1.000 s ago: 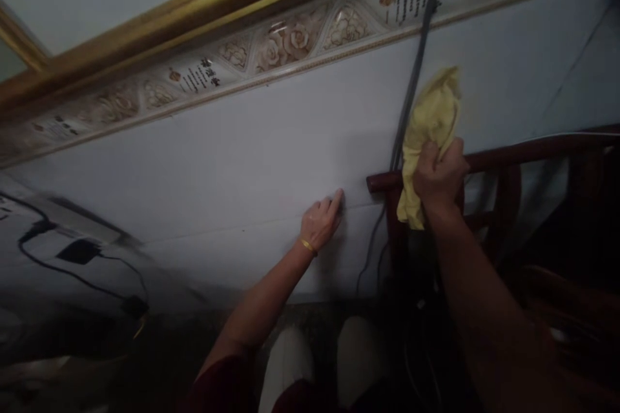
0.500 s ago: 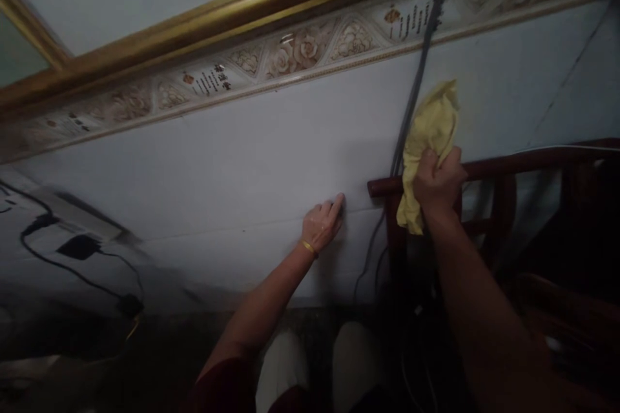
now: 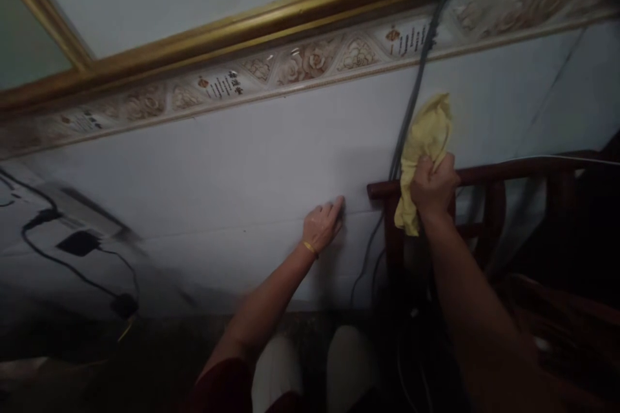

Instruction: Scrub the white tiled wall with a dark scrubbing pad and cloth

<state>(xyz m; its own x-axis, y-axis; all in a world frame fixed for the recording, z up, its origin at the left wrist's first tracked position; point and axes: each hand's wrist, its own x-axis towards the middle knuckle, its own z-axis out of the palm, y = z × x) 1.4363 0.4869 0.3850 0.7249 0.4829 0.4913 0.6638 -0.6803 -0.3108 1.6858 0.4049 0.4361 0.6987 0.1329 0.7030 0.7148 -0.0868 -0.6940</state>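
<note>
My right hand (image 3: 433,186) is closed round a yellow cloth (image 3: 425,142) and holds it against the top rail of a dark wooden chair (image 3: 504,171) beside the white wall (image 3: 217,168). The cloth bunches up above my fist and hangs below it. My left hand (image 3: 322,226), with a gold bracelet on the wrist, rests against the wall left of the chair. Its fingers are loosely curled, with the fingertips touching the wall and nothing in them.
A grey cable bundle (image 3: 411,97) runs down the wall behind the chair. A flowered tile border (image 3: 300,64) and a gold frame (image 3: 252,26) lie above. At the left sit a black plug and cord (image 3: 77,245). My knees (image 3: 310,368) show below.
The view has tilted up a little, so the frame and border sit lower in the picture. My right hand with the cloth has slid slightly left along the chair rail. The left hand stays put.
</note>
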